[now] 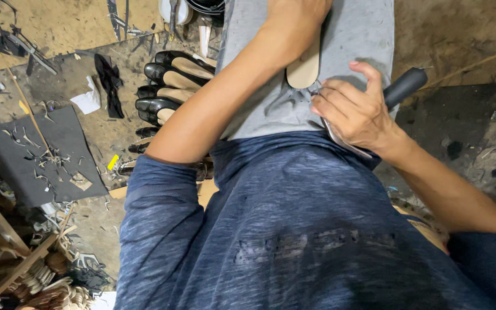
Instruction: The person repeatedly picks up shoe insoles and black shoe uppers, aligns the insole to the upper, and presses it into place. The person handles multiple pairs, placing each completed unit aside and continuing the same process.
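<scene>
Your left hand (294, 14) sits at the top edge of the view, its grip closed over the far end of a tan shoe sole (304, 68) and pressing it against your grey-trousered thigh (357, 34). Only the near, rounded end of the sole shows; the rest is hidden under your hand and forearm.

Your right hand (354, 112) is just beside that rounded end, its grip wrapped around a tool with a black handle (404, 87). The handle sticks out past your thumb, up and to the right. A curved metal part of the tool shows below your palm, and its tip seems to meet the edge of the sole, though the contact is too small to see surely.

On the floor (96, 132) to your left, several black shoes with tan insides (170, 86) lie stacked in a row. Farther left is a dark mat (30, 161) strewn with pale trimmings.
</scene>
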Available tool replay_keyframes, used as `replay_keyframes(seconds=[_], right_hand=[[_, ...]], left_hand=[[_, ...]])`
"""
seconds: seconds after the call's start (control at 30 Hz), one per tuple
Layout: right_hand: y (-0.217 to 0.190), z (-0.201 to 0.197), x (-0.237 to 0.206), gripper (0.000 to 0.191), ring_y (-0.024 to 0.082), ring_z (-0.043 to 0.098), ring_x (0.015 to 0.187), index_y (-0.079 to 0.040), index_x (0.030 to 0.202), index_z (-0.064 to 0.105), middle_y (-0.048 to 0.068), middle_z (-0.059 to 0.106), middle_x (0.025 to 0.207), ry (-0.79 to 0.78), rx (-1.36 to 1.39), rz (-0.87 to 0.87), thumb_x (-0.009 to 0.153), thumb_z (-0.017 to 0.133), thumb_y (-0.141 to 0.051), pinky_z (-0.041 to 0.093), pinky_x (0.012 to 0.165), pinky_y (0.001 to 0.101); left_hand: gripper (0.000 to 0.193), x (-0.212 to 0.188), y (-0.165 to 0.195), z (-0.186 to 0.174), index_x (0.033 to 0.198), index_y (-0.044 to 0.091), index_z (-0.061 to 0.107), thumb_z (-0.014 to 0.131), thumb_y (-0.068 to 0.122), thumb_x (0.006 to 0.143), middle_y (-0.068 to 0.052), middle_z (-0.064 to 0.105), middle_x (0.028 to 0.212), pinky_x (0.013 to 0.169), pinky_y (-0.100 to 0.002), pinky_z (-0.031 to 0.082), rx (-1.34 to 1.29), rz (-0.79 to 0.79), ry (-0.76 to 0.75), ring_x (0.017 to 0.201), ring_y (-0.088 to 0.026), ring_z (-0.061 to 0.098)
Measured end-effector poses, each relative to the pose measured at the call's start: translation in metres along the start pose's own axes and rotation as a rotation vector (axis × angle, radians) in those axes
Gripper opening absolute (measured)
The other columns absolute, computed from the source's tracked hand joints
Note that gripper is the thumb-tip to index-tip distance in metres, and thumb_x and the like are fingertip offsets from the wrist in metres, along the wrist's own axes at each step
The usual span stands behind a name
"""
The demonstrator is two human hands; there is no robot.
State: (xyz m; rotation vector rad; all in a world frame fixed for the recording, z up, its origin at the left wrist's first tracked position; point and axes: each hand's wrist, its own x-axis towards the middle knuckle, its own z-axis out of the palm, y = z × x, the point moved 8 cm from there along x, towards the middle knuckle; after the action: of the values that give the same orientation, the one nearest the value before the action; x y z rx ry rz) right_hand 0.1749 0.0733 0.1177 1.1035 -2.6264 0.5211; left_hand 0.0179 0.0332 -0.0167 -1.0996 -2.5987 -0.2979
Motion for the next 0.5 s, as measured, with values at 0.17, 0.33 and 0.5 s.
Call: replay_keyframes(seconds=[0.17,0.33,0.5], right_hand=[[-0.012,0.006,0.008,0.013,0.015,0.068,0.098,-0.008,0.101,0.073,0.001,0.067,0.091,-0.025,-0.111,-0.076,0.102,0.077,-0.02,0.036,0.111,0.0519],[-0.019,0.014,0.025,0.016,0.016,0.065,0.092,-0.01,0.094,0.07,0.0,0.063,0.085,-0.028,-0.112,-0.146,0.101,0.076,-0.024,0.038,0.108,0.0502],[-0.024,0.016,0.038,0.021,0.017,0.063,0.086,-0.01,0.088,0.068,0.0,0.058,0.078,-0.016,-0.108,-0.206,0.099,0.076,-0.025,0.04,0.104,0.0485]], left_hand=[[0.027,0.001,-0.004,0.011,0.077,0.012,0.075,0.082,0.017,0.051,-0.01,0.07,0.062,0.041,-0.04,0.048,-0.151,-0.063,-0.175,0.052,-0.025,0.068],[0.029,0.007,-0.004,0.008,0.078,0.013,0.075,0.082,0.017,0.051,-0.008,0.07,0.063,0.039,-0.041,0.047,-0.076,-0.073,-0.129,0.051,-0.024,0.068],[0.023,0.008,-0.003,0.024,0.092,0.015,0.073,0.08,0.013,0.07,-0.005,0.072,0.073,0.045,-0.039,0.048,-0.014,-0.07,-0.223,0.061,-0.022,0.07]])
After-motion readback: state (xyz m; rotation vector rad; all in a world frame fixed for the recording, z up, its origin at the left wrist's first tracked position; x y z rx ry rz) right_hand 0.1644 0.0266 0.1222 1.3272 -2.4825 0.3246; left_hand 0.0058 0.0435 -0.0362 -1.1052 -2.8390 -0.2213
